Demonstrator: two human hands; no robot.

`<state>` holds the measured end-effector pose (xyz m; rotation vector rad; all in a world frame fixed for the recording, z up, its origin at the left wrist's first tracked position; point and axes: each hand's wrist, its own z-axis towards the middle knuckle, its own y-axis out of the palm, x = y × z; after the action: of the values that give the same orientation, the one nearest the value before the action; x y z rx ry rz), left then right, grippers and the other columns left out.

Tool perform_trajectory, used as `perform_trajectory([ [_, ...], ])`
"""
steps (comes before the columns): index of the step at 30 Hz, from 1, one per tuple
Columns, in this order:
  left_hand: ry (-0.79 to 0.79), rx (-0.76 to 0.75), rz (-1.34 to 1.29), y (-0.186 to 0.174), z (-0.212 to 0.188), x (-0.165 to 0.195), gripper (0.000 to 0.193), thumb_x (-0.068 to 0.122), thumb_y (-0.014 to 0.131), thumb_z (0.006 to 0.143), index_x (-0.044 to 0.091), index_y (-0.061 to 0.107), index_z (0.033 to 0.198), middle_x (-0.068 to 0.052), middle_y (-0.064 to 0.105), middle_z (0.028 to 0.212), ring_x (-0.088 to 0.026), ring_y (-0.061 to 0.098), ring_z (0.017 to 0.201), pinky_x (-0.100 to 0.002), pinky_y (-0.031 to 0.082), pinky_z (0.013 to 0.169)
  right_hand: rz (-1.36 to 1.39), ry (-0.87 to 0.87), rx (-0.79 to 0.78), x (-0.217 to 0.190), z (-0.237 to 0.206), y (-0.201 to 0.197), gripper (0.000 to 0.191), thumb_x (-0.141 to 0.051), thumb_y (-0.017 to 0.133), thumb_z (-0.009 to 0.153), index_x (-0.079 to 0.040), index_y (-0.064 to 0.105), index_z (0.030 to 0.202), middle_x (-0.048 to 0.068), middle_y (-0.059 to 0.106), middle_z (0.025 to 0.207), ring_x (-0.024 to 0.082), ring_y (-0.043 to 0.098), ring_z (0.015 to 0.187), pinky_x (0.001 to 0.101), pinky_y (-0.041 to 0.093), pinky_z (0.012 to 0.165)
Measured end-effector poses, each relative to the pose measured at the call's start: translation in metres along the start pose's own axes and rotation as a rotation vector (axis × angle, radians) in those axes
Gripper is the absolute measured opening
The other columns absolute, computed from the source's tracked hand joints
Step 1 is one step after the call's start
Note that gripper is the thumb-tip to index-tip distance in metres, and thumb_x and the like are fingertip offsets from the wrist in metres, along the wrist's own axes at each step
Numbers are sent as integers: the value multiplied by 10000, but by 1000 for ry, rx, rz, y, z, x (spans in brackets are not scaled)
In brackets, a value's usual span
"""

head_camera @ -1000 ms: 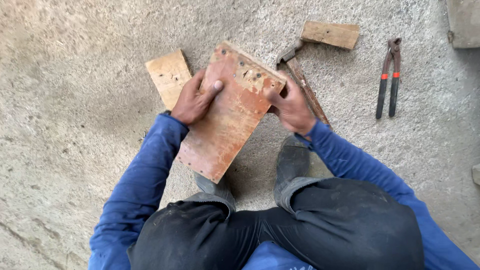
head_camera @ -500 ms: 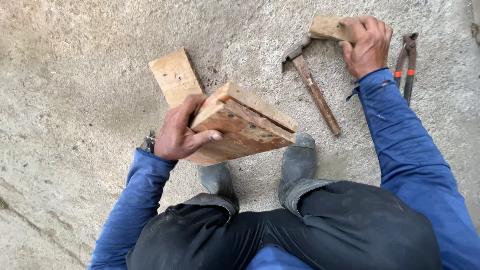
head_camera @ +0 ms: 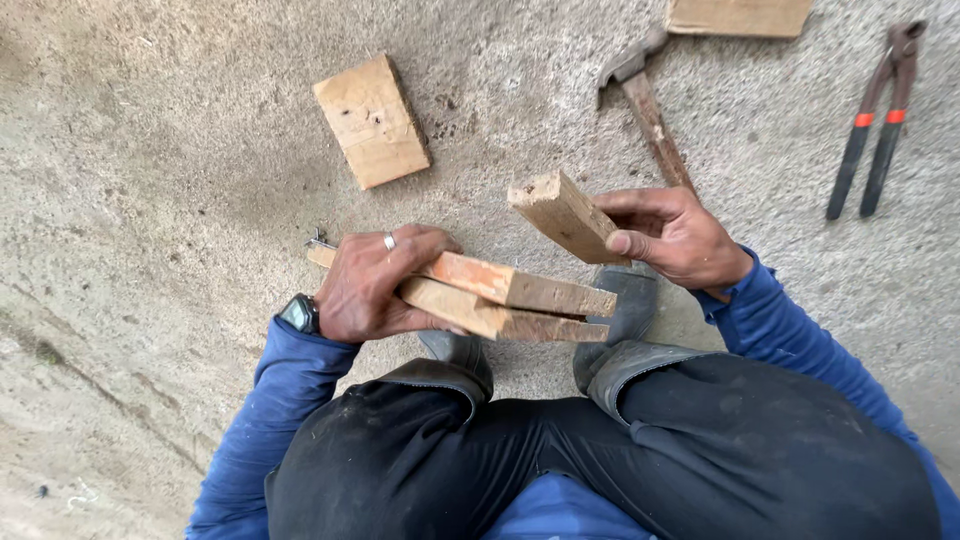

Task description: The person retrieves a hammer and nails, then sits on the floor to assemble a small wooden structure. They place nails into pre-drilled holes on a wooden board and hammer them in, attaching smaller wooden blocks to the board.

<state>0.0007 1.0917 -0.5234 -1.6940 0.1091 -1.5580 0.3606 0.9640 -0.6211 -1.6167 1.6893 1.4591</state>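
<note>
My left hand (head_camera: 375, 285) clamps the stacked boards (head_camera: 500, 300), nailed and rigid, above my boots; grip mid-length, clear of the protruding nails. My right hand (head_camera: 672, 237) pinches a light wood block (head_camera: 562, 215) (rough, splintery) just above the boards.

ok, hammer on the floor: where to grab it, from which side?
Take the hammer by its wooden handle, near the lower end by the right hand, coming from above. It lies flat on the concrete, head pointing away, shaft bare and clear on both sides.
</note>
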Motion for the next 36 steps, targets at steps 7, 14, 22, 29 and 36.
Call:
perform_trajectory([
  [7, 87, -71, 13, 0, -11, 11, 645, 392, 809, 810, 52, 567, 1302, -139, 652, 1265, -340, 717, 1024, -444, 591, 849, -23, -55, -177, -15, -2, 26, 410, -136, 740, 947, -16, 662, 1332, 157, 660, 1389, 269, 601, 1349, 413, 494, 1156],
  [14, 41, -82, 30, 3, -19, 16, 600, 336, 797, 811, 60, 585, 1300, -121, 666, 1255, -312, 722, 992, -436, 593, 825, -69, -95, -293, -29, 1, 33, 368, -132, 736, 942, -76, 700, 1304, 163, 684, 1358, 299, 633, 1336, 438, 529, 1154],
  [22, -2, -26, -11, 8, -22, 11, 593, 304, 821, 852, 21, 555, 1300, -149, 656, 1289, -329, 701, 1123, -432, 588, 924, -156, -136, -252, -32, 3, 38, 371, -145, 721, 955, -95, 680, 1321, 161, 657, 1391, 287, 627, 1339, 423, 545, 1129],
  [29, -21, 41, 20, 5, -14, 21, 636, 284, 827, 727, 21, 544, 1233, -151, 666, 1228, -403, 662, 1173, -512, 557, 1005, -206, -205, -246, -36, 1, 44, 380, -136, 719, 969, -63, 661, 1337, 161, 686, 1364, 298, 651, 1323, 409, 541, 1131],
  [36, 18, 67, -24, 6, -6, 28, 739, 331, 934, 746, -22, 552, 1272, -186, 691, 1137, -394, 707, 1095, -494, 577, 973, -245, -261, -281, -40, 3, 51, 379, -139, 738, 946, -46, 675, 1308, 169, 686, 1339, 292, 666, 1293, 401, 549, 1103],
])
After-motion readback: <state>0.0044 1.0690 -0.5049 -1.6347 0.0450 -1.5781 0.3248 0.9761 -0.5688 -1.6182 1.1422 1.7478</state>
